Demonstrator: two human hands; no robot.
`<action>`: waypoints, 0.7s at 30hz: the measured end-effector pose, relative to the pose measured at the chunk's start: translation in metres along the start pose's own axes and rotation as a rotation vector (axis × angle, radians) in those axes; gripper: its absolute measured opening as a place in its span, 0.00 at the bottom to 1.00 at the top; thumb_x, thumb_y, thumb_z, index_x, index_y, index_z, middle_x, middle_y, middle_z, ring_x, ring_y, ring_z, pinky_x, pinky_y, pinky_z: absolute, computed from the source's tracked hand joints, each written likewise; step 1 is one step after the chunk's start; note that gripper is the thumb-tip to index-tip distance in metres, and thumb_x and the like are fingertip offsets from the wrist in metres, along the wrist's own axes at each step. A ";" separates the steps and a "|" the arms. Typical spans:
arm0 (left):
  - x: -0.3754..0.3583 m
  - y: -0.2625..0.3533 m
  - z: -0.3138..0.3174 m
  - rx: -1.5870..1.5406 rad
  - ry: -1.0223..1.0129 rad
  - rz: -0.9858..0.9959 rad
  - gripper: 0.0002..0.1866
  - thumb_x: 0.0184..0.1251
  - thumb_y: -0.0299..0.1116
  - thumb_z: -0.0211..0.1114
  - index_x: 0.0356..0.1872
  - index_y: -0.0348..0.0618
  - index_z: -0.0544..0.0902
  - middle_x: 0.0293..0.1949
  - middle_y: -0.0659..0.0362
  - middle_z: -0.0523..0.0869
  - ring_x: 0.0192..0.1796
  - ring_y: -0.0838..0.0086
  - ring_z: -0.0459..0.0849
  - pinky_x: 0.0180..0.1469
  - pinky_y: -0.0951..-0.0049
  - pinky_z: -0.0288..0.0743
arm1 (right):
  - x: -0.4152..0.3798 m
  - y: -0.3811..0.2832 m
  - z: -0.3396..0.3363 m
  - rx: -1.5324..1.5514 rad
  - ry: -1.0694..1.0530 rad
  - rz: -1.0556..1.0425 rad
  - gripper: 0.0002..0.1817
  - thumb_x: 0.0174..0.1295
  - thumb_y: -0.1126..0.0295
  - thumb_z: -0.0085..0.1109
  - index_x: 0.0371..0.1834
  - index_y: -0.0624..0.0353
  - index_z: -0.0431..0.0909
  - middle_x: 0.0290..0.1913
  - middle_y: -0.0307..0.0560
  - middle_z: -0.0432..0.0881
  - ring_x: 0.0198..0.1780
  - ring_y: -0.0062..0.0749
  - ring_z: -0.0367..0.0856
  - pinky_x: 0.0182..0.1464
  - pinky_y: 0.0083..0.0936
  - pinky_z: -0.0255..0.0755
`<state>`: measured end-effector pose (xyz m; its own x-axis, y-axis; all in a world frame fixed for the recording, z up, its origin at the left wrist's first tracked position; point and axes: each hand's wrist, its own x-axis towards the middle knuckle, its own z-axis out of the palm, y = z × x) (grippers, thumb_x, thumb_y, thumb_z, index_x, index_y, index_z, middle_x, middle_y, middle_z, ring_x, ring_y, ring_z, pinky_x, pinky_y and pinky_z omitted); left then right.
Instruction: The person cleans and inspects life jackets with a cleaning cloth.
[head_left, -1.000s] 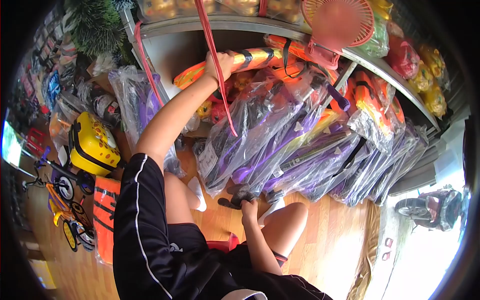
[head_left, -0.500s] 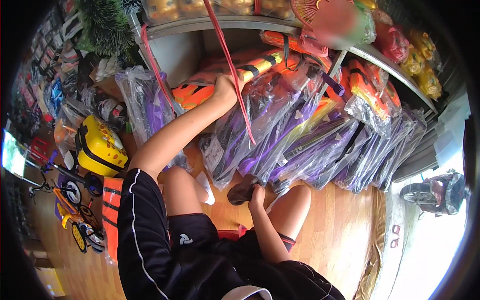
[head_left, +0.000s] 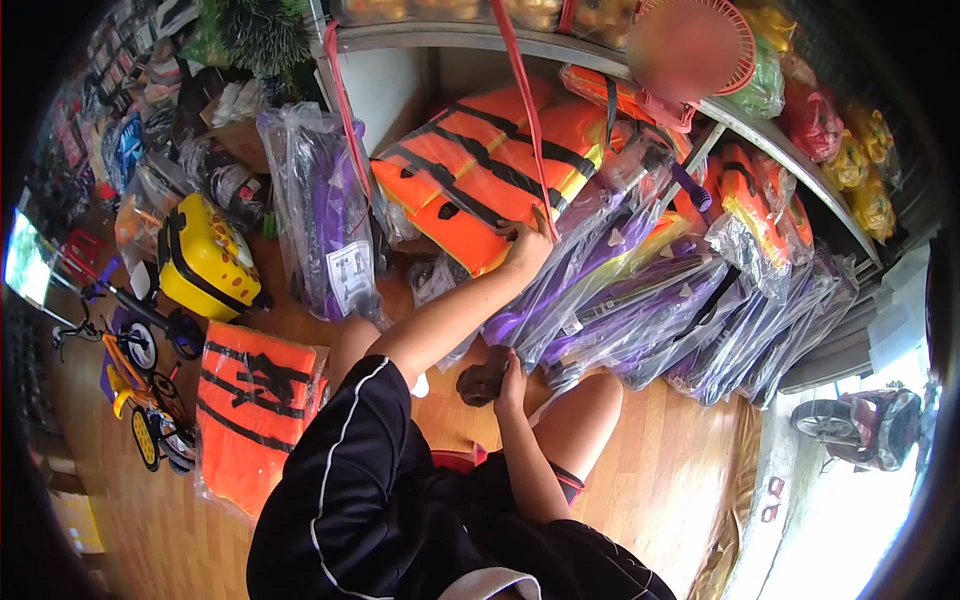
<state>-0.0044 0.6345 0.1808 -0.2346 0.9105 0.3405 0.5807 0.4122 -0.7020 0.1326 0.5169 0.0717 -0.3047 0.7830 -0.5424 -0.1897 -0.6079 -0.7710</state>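
Observation:
My left hand (head_left: 530, 245) grips the near lower edge of an orange life jacket (head_left: 475, 150) with black straps and yellow sides, wrapped in clear plastic. The jacket slants out of the lower shelf toward me. A red strap (head_left: 525, 95) hangs down across it to my left hand. Close to my lap, my right hand (head_left: 512, 383) is closed around a dark brown, soft-looking thing (head_left: 482, 378) whose kind I cannot make out. Bagged purple and grey items (head_left: 590, 270) lie beside the jacket, below the shelf.
Another bagged orange life jacket (head_left: 255, 410) lies on the floor at left, near a yellow case (head_left: 208, 258) and a small orange bicycle (head_left: 150, 385). A pink fan (head_left: 745, 50) stands on the shelf (head_left: 460, 40). A toy motorbike (head_left: 865, 425) is at right.
My left hand has come toward me and right, and the life jacket now shows its broad strapped face. The right hand keeps its hold. The view has shifted slightly.

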 end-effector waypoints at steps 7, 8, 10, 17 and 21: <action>-0.051 -0.065 0.024 -1.363 0.405 -0.629 0.23 0.51 0.50 0.60 0.34 0.37 0.76 0.23 0.52 0.80 0.27 0.59 0.79 0.30 0.63 0.70 | 0.015 0.005 -0.011 -0.012 -0.006 0.005 0.21 0.54 0.56 0.52 0.42 0.63 0.69 0.33 0.43 0.74 0.30 0.27 0.75 0.30 0.22 0.70; -0.061 -0.074 0.046 -1.271 0.199 -0.819 0.25 0.50 0.53 0.59 0.33 0.38 0.77 0.22 0.51 0.79 0.28 0.57 0.80 0.29 0.62 0.71 | 0.017 0.011 -0.015 0.030 -0.017 -0.030 0.22 0.54 0.56 0.53 0.43 0.63 0.69 0.34 0.43 0.74 0.32 0.27 0.75 0.32 0.22 0.70; -0.075 -0.076 0.125 -1.260 -0.053 -1.169 0.34 0.44 0.61 0.59 0.39 0.36 0.77 0.28 0.46 0.81 0.33 0.55 0.80 0.36 0.63 0.72 | 0.012 0.011 -0.016 -0.010 -0.003 0.000 0.22 0.54 0.56 0.53 0.44 0.63 0.69 0.35 0.43 0.74 0.33 0.27 0.75 0.35 0.22 0.69; -0.074 -0.092 0.183 -2.539 -0.781 -1.985 0.49 0.37 0.69 0.58 0.57 0.41 0.64 0.55 0.48 0.67 0.60 0.60 0.64 0.57 0.46 0.53 | 0.012 0.014 -0.013 -0.086 -0.041 0.007 0.21 0.55 0.58 0.53 0.45 0.63 0.70 0.41 0.44 0.74 0.41 0.27 0.72 0.43 0.22 0.65; -0.063 -0.071 0.216 -3.408 -0.236 -1.024 0.39 0.52 0.63 0.49 0.58 0.43 0.62 0.59 0.53 0.64 0.60 0.61 0.63 0.59 0.47 0.53 | 0.013 0.010 -0.010 -0.163 -0.032 -0.006 0.22 0.55 0.59 0.53 0.47 0.64 0.69 0.44 0.44 0.74 0.45 0.28 0.71 0.47 0.23 0.64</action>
<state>-0.1993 0.5555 0.0740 -0.4442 0.8744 -0.1950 -0.8603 -0.3556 0.3652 0.1360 0.5229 0.0537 -0.3344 0.7803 -0.5285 -0.0381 -0.5715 -0.8197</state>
